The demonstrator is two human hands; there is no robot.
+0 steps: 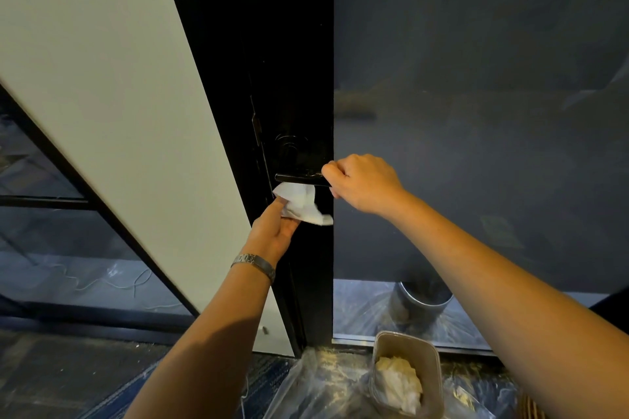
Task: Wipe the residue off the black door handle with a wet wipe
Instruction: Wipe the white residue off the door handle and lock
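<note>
Left hand [272,231]: grip pinching wet wipe [301,202] just under handle.
Right hand [366,182]: grip closed around black door handle [296,177], right end.

Body in view: two forearms and two hands, entering from the bottom edge. Both arms bare up to the frame edge, no sleeve visible. No gloves on either hand.

Left hand [275,228]: metal link watchband [254,264] on the wrist, silver-grey, links catching light on the upper edge; the watch face is not seen from this angle. No ring can be made out on the fingers that show.

Right hand [366,182]: wrist bare, no band or bracelet. Knuckles and back of hand visible; nails not visible.
</note>
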